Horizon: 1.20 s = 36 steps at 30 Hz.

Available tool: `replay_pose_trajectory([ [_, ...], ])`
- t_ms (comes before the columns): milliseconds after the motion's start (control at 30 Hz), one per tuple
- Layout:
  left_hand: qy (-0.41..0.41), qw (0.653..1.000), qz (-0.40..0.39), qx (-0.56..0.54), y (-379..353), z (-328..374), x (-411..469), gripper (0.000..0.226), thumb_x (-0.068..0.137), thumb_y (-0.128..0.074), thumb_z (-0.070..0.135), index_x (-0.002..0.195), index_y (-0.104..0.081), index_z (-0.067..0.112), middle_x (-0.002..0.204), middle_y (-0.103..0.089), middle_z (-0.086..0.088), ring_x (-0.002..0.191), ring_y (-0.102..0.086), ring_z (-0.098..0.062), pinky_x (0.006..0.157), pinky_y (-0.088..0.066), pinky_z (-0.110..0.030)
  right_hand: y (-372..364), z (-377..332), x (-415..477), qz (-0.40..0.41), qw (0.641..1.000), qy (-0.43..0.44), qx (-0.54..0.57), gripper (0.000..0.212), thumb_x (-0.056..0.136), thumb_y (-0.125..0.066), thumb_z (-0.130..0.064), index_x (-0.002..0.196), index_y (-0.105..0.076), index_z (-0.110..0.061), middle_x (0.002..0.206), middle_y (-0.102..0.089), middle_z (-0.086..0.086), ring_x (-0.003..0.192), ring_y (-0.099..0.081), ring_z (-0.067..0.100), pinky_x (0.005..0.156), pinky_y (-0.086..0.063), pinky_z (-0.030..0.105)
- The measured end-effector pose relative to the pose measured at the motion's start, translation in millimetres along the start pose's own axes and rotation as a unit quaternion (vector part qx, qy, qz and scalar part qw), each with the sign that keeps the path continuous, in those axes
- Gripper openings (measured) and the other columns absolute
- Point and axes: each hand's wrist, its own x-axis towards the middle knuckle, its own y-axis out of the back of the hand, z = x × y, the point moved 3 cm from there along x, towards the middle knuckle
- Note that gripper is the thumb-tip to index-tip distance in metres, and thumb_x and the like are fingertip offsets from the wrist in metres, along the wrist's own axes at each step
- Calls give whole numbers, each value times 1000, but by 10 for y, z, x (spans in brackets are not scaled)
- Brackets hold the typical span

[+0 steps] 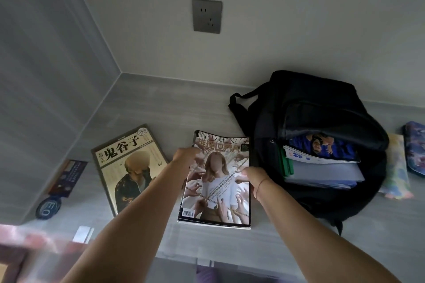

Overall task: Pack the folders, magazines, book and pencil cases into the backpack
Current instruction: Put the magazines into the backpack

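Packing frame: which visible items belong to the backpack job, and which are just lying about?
Job: backpack; folders and a magazine already inside; magazine held by left hand and right hand; book; two pencil cases.
Lying about: bookmark; round tag; wall socket.

The magazine [216,181] is lying between the book [128,167] and backpack [310,135]; pencil cases [395,167] are sitting right.

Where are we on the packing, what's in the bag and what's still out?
Done: folders and a magazine sit inside the open backpack. In hand: left hand and right hand grip the edges of the magazine with the chained woman cover, still on the desk. Left: the beige book and two pencil cases right of the backpack.
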Motion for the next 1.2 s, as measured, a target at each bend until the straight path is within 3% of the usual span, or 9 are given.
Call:
replay_pose_trajectory([
  [100, -29, 998, -51, 18, -88, -58, 32, 20, 82, -67, 10, 65, -62, 2, 61, -59, -8, 65, -52, -23, 71, -45, -30, 39, 22, 14, -26, 999, -18, -11, 12, 88, -53, -4, 99, -56, -10, 76, -53, 3, 65, -52, 15, 62, -48, 28],
  [200, -112, 993, -46, 9, -57, -70, -33, 19, 76, -75, 8, 90, -65, -1, 69, -62, -7, 71, -58, -25, 71, -48, -32, 28, 71, 27, -33, 999, -7, -36, 17, 83, -58, -1, 76, -55, -16, 77, -54, 2, 67, -52, 14, 76, -49, 34],
  [267, -180, 982, -64, -8, 25, -1, -190, 12, 79, -72, 5, 86, -62, 6, 69, -62, -6, 66, -57, -23, 65, -48, -31, -10, 46, 0, -28, 999, 19, -9, 16, 81, -59, 1, 77, -56, -14, 77, -55, 2, 69, -53, 15, 79, -48, 35],
  [333, -245, 965, -81, -42, 133, 141, -366, 11, 82, -68, 4, 83, -60, 11, 67, -59, -3, 62, -54, -18, 62, -45, -27, -40, -54, -65, -24, 997, 59, 45, 12, 83, -57, 5, 90, -57, -4, 75, -56, 6, 71, -56, 17, 70, -48, 26],
  [433, -308, 943, -105, -77, 309, 415, -635, 13, 85, -64, 3, 90, -59, 14, 67, -58, -1, 62, -53, -16, 64, -46, -28, -25, -325, -210, -58, 973, 184, 125, 24, 83, -58, 11, 101, -59, -5, 78, -61, 7, 76, -61, 20, 65, -50, 25],
  [633, -337, 932, -105, -83, 463, 801, -926, 13, 87, -62, 7, 98, -55, 12, 77, -60, -1, 72, -57, -15, 77, -49, -29, 42, -796, -448, -74, 931, 320, 161, 37, 84, -55, 13, 104, -59, -18, 95, -65, 3, 87, -62, 14, 78, -51, 29],
  [800, -334, 933, -130, -34, 404, 771, -878, 31, 87, -64, 12, 116, -56, 4, 94, -68, 0, 91, -64, -16, 82, -48, -25, 89, -705, -379, -62, 932, 310, 177, 41, 82, -53, 17, 115, -58, -8, 114, -62, 16, 109, -59, 30, 100, -45, 44],
  [1067, -293, 943, -159, -22, 369, 558, -659, 39, 80, -72, 11, 113, -58, -4, 109, -68, -22, 104, -66, -32, 92, -53, -41, 70, -525, -287, -72, 939, 305, 143, 43, 85, -54, 12, 121, -55, -11, 111, -65, 6, 106, -62, 23, 95, -49, 38],
  [1200, -247, 963, -104, -9, 293, 371, -526, 46, 68, -83, 13, 106, -62, -1, 112, -67, -22, 99, -67, -29, 86, -55, -39, 25, -442, -255, -82, 947, 290, 109, 43, 87, -52, 11, 111, -55, -24, 112, -63, 1, 100, -61, 9, 85, -49, 21],
])
